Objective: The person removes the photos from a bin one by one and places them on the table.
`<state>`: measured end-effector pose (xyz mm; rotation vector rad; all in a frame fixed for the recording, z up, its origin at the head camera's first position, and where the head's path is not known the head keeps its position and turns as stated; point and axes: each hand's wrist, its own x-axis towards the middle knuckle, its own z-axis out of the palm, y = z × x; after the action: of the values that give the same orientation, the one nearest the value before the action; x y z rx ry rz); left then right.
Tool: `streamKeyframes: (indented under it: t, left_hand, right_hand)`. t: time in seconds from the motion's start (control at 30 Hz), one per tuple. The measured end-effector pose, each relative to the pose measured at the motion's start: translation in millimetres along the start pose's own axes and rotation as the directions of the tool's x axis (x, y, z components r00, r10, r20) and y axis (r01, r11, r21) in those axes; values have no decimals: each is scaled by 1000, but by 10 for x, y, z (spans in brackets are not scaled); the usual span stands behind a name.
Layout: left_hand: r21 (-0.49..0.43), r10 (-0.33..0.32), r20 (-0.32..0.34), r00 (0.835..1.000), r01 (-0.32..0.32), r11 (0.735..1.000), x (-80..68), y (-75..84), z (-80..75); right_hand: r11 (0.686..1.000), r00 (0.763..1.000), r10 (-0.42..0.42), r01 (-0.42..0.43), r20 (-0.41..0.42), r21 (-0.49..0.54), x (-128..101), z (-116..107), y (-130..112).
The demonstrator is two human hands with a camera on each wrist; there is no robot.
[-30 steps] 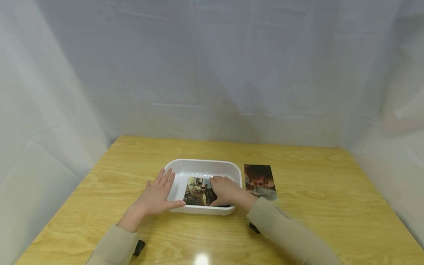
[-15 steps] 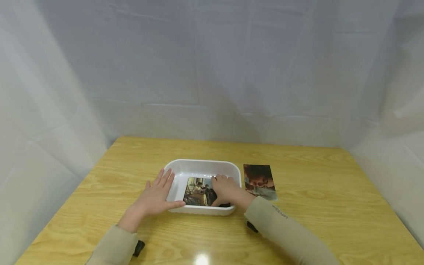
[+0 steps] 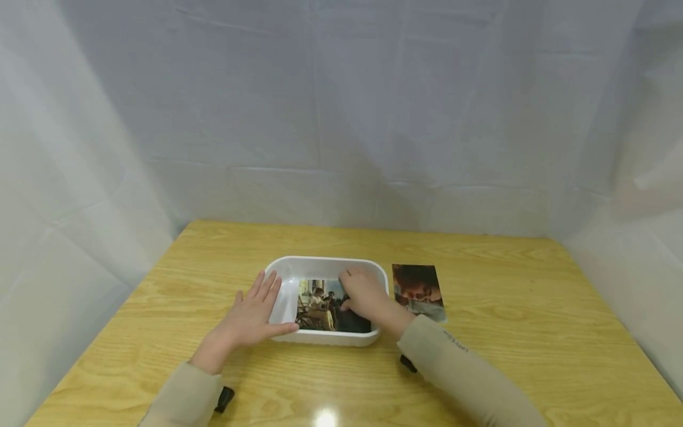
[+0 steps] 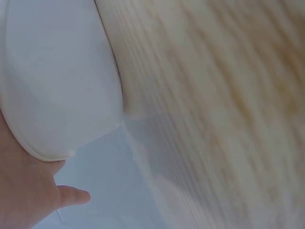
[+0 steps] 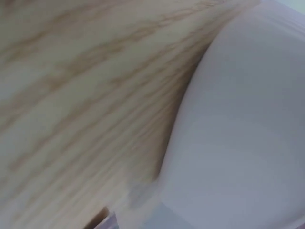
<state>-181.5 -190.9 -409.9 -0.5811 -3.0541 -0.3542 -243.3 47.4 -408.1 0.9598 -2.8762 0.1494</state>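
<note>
A white plastic tray [image 3: 325, 260] sits at the middle of the wooden table [image 3: 507, 332]. Inside it lies a colour photo [image 3: 317, 305], its far edge tilted up. My right hand [image 3: 353, 292] reaches into the tray's right half, fingers curled over the photo and pinching its right part. My left hand [image 3: 255, 309] lies flat against the tray's left wall, fingers straight, thumb along the near-left corner. The left wrist view shows the tray's outer wall [image 4: 57, 71] and part of my left hand [image 4: 24, 191]. In the blurred right wrist view only the tray wall [image 5: 248, 119] and wood grain show.
A second photo [image 3: 418, 290] lies flat on the table just right of the tray, close to my right forearm. White cloth [image 3: 341, 118] hangs behind and at both sides of the table.
My right hand has moved a little towards the tray's far side and the photo has tilted up under it. The left hand and the tray have stayed put.
</note>
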Motion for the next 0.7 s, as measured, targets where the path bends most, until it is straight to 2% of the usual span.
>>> streamKeyframes:
  t: [0.17,0.3,0.4,0.57,0.7]
  left_hand:
    - [-5,-6,10,1000,6,1000,4,9,-7]
    - [-12,-8,13,1000,9,1000,-2,23,-22]
    - [-10,-11,16,1000,11,1000,-1,31,-31]
    - [-3,-6,8,1000,6,1000,6,29,-31]
    - [2,-3,2,1000,3,1000,9,24,-27]
  right_hand:
    - [999,994,-33,36,-106,30,-2,-32,22]
    - [997,986,-47,57,-158,58,-9,-72,42]
    - [991,985,-44,65,-170,121,-9,-106,59]
    - [959,987,-39,81,-159,270,-15,-154,89]
    - [942,991,-26,70,-134,329,-30,-185,107]
